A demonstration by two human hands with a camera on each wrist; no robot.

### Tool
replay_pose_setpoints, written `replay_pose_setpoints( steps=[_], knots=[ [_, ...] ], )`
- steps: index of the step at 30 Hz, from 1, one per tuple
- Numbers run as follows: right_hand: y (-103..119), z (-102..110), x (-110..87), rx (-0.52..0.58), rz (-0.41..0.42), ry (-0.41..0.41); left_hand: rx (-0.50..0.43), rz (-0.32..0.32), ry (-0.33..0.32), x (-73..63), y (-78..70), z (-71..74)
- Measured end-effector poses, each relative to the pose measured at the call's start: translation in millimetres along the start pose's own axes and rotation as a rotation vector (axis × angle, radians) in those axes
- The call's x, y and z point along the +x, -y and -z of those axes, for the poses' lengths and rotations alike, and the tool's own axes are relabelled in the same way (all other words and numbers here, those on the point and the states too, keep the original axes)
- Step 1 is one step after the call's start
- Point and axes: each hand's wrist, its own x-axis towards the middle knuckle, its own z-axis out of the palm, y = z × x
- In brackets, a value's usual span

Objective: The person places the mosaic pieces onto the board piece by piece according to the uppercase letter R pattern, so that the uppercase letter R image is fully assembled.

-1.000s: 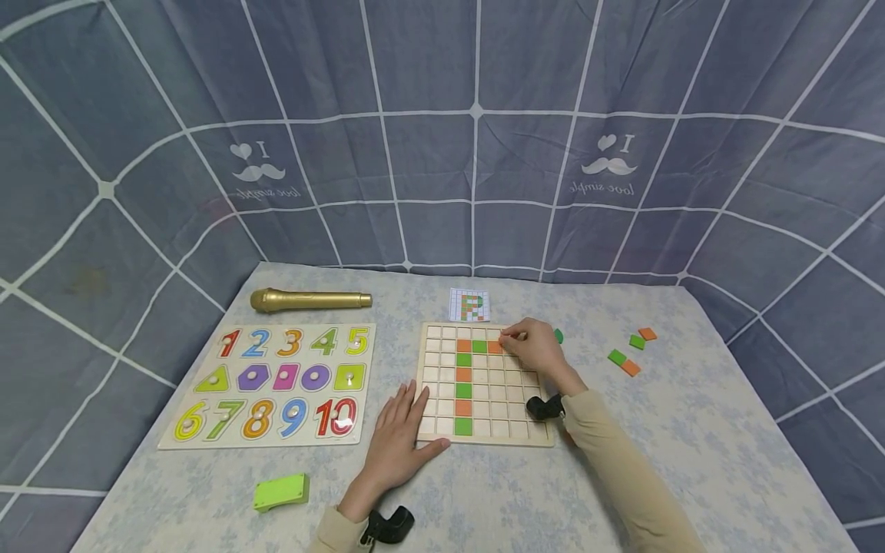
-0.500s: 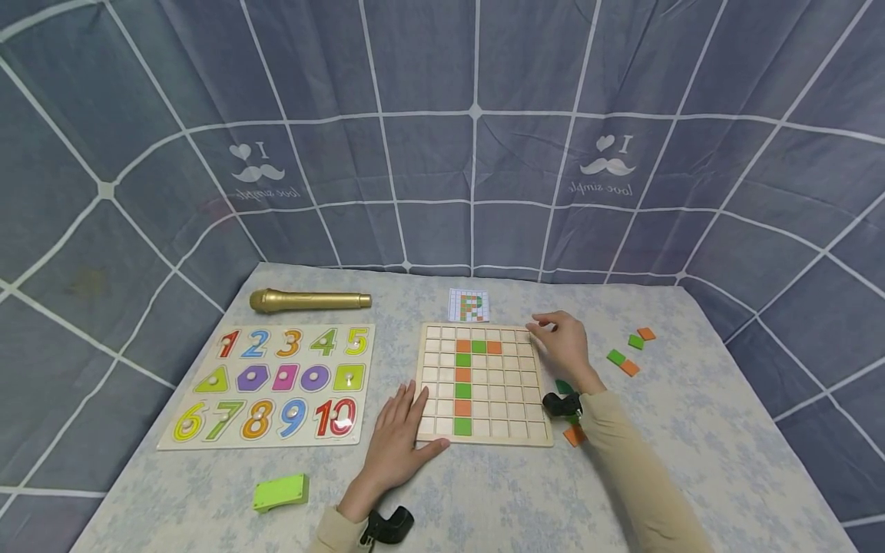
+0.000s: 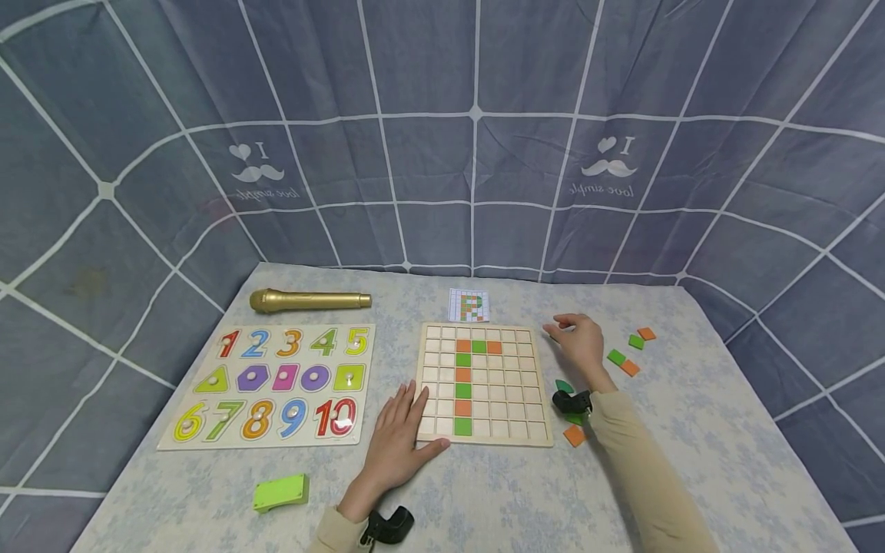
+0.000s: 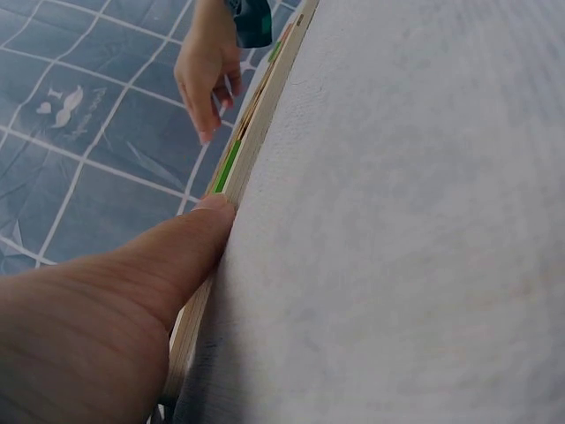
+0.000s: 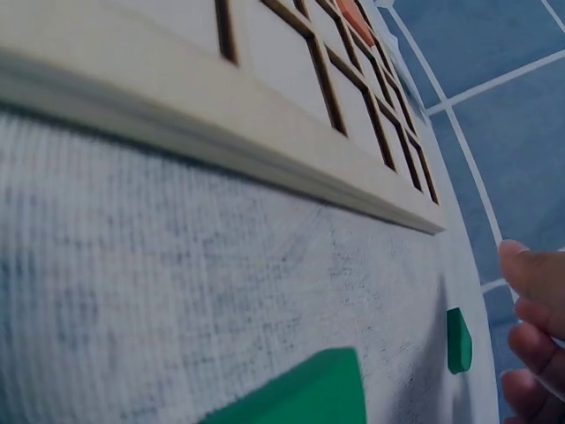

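Note:
A wooden grid board lies flat, with orange and green square tiles in one column and along a short row at its top. My left hand rests at the board's left front corner, its fingers straight and spread; in the left wrist view the thumb presses on the board's edge. To the right of the board hovers my right hand, fingers loosely bent, nothing visible between thumb and fingertips. Close under it in the right wrist view stands a green piece.
Loose green and orange tiles lie farther right, and an orange tile lies beside the board. A card with a coloured pattern lies behind it. At left are a number puzzle, a gold microphone and a green block.
My right hand has left the orange tile at the end of the top row and moved right, off the board. Loose pieces beside the board have come into sight. The left hand stays put.

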Motion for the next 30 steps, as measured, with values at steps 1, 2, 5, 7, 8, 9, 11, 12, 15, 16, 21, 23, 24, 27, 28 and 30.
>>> replay_pose_setpoints(
  steps=[1, 2, 5, 7, 8, 9, 11, 12, 15, 16, 21, 23, 24, 27, 28, 30],
  knots=[
    [-0.8, 0.2, 0.3, -0.007, -0.028, 0.021, 0.0, -0.003, -0.005, 0.0, 0.0, 0.0],
    [-1.6, 0.1, 0.6, -0.019, -0.051, 0.029, -0.001, -0.005, -0.007, 0.0, 0.0, 0.0],
    [-3.5, -0.3, 0.9, -0.043, -0.096, 0.046, -0.003, -0.005, -0.002, -0.3, -0.3, 0.3],
    [-4.6, -0.2, 0.6, -0.05, -0.105, 0.055, -0.005, 0.003, 0.007, -0.3, -0.3, 0.6],
    [-5.3, -0.2, 0.6, -0.056, -0.108, 0.058, -0.006, 0.008, 0.013, -0.4, -0.5, 0.9],
    [-5.7, 0.1, 0.4, -0.06, -0.11, 0.065, -0.007, 0.011, 0.018, -0.4, -0.6, 1.0],
    [-6.5, 0.7, -0.2, -0.066, -0.117, 0.079, -0.009, 0.015, 0.023, -0.2, -0.7, 1.4],
    [-6.9, 1.1, -0.4, -0.069, -0.121, 0.086, -0.01, 0.015, 0.024, -0.1, -0.8, 1.7],
    [-7.1, 1.7, -0.9, -0.068, -0.139, 0.097, -0.007, 0.007, 0.019, 0.2, -1.1, 2.1],
    [-7.3, 1.8, -1.1, -0.068, -0.144, 0.097, -0.008, 0.003, 0.017, 0.2, -1.2, 2.1],
    [-8.6, 1.5, 0.1, -0.08, -0.148, 0.093, -0.002, -0.001, 0.017, 0.2, -1.2, 2.0],
    [-8.8, 1.4, 0.9, -0.087, -0.145, 0.096, 0.002, 0.001, 0.017, 0.4, -0.9, 2.0],
    [-8.6, 1.4, 1.2, -0.09, -0.145, 0.098, 0.004, 0.0, 0.016, 0.4, -0.8, 2.0],
    [-7.9, 1.9, 1.7, -0.107, -0.132, 0.101, 0.006, 0.001, 0.016, 0.5, -0.4, 1.9],
    [-7.4, 2.1, 1.8, -0.111, -0.129, 0.101, 0.005, 0.003, 0.018, 0.3, -0.3, 1.9],
    [-7.1, 2.6, 1.7, -0.118, -0.12, 0.099, 0.004, 0.004, 0.022, 0.1, -0.1, 1.5]
  ],
)
